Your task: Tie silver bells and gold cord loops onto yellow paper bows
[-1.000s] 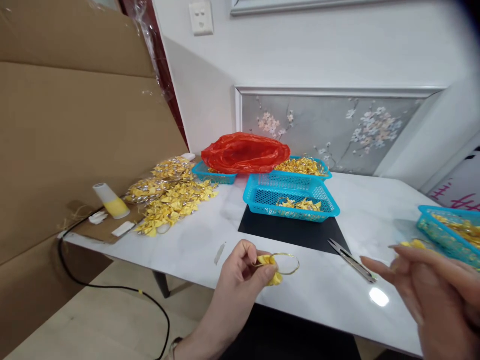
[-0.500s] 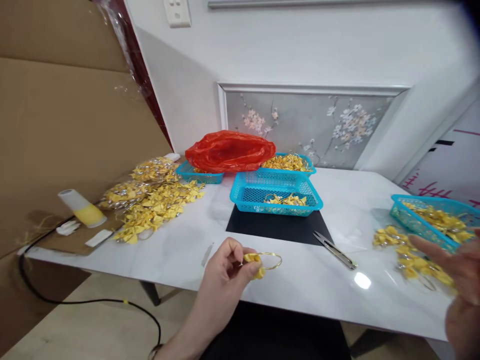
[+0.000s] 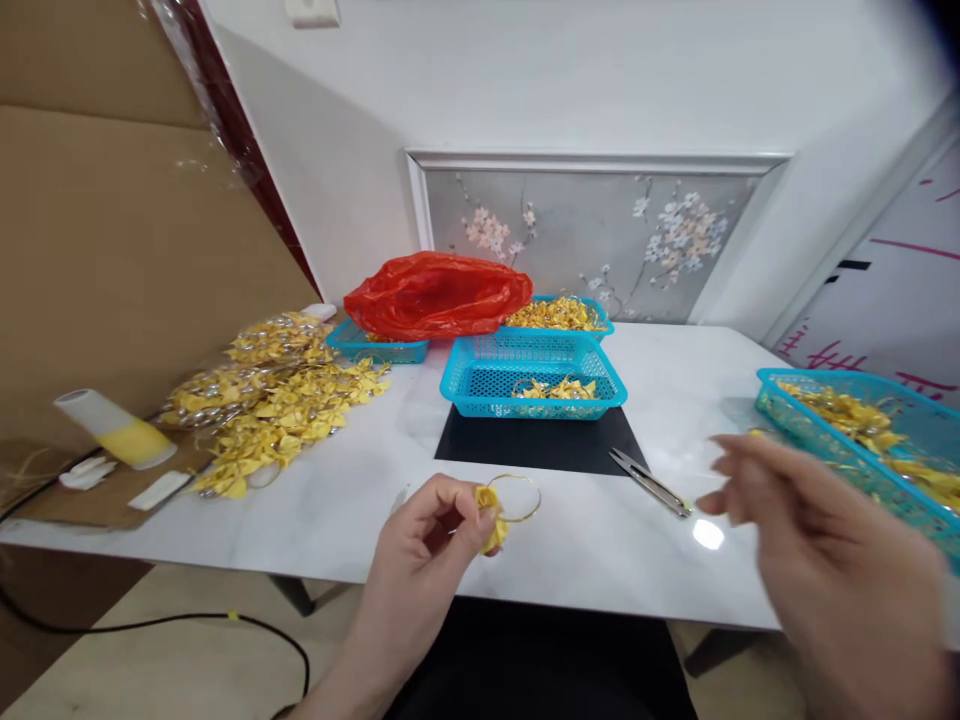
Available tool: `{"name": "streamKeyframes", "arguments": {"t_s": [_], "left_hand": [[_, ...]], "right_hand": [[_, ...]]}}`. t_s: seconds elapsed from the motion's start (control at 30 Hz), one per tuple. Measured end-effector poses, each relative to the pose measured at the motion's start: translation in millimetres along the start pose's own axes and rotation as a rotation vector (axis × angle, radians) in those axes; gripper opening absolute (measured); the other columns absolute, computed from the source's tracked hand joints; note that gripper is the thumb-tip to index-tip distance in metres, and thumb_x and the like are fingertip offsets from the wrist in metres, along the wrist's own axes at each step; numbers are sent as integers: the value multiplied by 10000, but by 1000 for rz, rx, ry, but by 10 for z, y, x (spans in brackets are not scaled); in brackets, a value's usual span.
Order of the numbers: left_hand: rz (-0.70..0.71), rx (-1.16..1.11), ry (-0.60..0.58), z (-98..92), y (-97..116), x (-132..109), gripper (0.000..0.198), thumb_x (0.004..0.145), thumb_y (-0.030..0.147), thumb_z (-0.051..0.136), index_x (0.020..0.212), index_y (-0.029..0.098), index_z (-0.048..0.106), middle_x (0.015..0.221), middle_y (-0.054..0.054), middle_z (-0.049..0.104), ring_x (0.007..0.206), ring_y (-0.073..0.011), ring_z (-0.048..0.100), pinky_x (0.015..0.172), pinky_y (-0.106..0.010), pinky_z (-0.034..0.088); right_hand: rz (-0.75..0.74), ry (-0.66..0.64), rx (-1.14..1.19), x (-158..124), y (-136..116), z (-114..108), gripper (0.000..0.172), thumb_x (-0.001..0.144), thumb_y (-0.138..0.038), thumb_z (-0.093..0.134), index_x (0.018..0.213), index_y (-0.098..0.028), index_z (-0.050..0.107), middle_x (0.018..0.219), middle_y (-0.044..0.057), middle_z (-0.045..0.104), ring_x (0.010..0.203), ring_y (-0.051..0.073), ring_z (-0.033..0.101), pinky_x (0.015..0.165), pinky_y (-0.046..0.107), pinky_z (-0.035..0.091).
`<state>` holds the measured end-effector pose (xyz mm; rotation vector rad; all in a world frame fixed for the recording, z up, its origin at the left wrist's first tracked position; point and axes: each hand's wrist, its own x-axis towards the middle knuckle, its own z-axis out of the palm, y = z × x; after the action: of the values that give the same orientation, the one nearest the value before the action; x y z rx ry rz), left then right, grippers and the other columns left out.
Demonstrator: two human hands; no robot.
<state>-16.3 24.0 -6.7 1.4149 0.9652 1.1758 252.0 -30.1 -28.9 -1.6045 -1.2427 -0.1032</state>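
My left hand [image 3: 427, 550] pinches a gold loop with a yellow fabric bow [image 3: 491, 525] above the front edge of the table. The thin loop sticks out to the right of the fingertips, and part of the bow is hidden by the thumb. Out on the right, my right hand [image 3: 817, 540] is smeared by motion, with its fingers bent toward the left; whether anything is between them I cannot make out. Metal thread snips [image 3: 651, 482] lie between the two hands, their tips on a black mat [image 3: 525, 443].
On the mat stands a blue basket [image 3: 454, 392] with a few yellow bow pieces. Another blue basket [image 3: 765, 390] is at right. Behind are a red plastic bag [image 3: 435, 300] and more baskets. A heap of yellow bows [image 3: 300, 410] and a white-yellow cone [image 3: 116, 430] are at left.
My right hand has swung inward from the far right, away from the loose bows beside the right basket. My left hand still holds its bow loop, turned slightly. The view has shifted right.
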Motion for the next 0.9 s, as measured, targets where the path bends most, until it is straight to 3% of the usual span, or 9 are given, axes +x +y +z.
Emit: {"name": "streamKeyframes", "arguments": {"t_s": [0.07, 0.13, 0.2, 0.3, 0.37, 0.5, 0.67, 0.8, 0.9], "left_hand": [[25, 59, 2, 8, 39, -33, 72, 841, 182, 679, 795, 238, 684, 739, 50, 684, 634, -88, 635, 624, -162, 524], [55, 129, 17, 18, 66, -68, 141, 814, 163, 696, 880, 280, 739, 770, 46, 711, 632, -94, 658, 613, -154, 546], [96, 181, 38, 33, 76, -96, 232, 791, 144, 711, 926, 327, 757, 828, 48, 729, 646, -95, 672, 609, -141, 558], [179, 219, 48, 67, 75, -119, 327, 795, 114, 695, 969, 385, 752, 916, 62, 727, 668, -84, 670, 608, -119, 560], [229, 229, 46, 96, 79, -121, 367, 799, 91, 678, 987, 400, 744, 917, 69, 718, 651, -72, 658, 593, -106, 555], [257, 250, 62, 159, 113, -127, 376, 779, 73, 686, 981, 383, 749, 873, 62, 714, 624, -73, 650, 588, -106, 557], [155, 237, 181, 192, 152, -155, 261, 737, 107, 726, 881, 321, 769, 870, 40, 733, 725, -113, 687, 677, -139, 576], [138, 224, 159, 164, 157, -162, 233, 747, 148, 747, 913, 311, 756, 832, 34, 746, 726, -128, 693, 671, -151, 578], [113, 176, 186, 170, 155, -165, 205, 752, 175, 754, 912, 303, 758, 821, 25, 747, 737, -143, 689, 672, -171, 573]], "right_hand": [[-42, -204, 28, -35, -59, 179, 267, 942, -310, 486, 1144, -264, 653, 764, 2, 696, 548, 125, 650, 533, 232, 521], [-40, -353, -59, -50, -10, 339, 344, 947, -295, 437, 1236, -265, 621, 790, -14, 723, 552, 126, 644, 572, 245, 539], [-25, -402, -160, -39, 78, 446, 351, 935, -296, 462, 1241, -262, 630, 906, 1, 741, 651, 158, 670, 659, 292, 549], [16, -375, -310, 34, 171, 502, 298, 922, -317, 529, 1155, -210, 680, 1080, 71, 708, 911, 261, 662, 804, 388, 511], [50, -373, -413, 103, 197, 507, 287, 923, -317, 550, 1126, -167, 686, 1107, 124, 680, 1014, 330, 615, 814, 426, 481], [93, -444, -539, 190, 245, 534, 213, 893, -254, 609, 1044, -133, 697, 938, 146, 674, 900, 342, 625, 692, 388, 445], [92, -471, -534, 179, 336, 566, 143, 888, -200, 597, 972, -134, 691, 862, 124, 660, 801, 288, 628, 653, 342, 402], [85, -394, -447, 126, 348, 519, 220, 916, -121, 455, 955, -138, 671, 868, 118, 654, 783, 257, 624, 650, 331, 412], [61, -305, -304, 29, 190, 397, 225, 967, -187, 391, 1031, -156, 605, 876, 82, 641, 768, 203, 632, 674, 300, 471]]}}
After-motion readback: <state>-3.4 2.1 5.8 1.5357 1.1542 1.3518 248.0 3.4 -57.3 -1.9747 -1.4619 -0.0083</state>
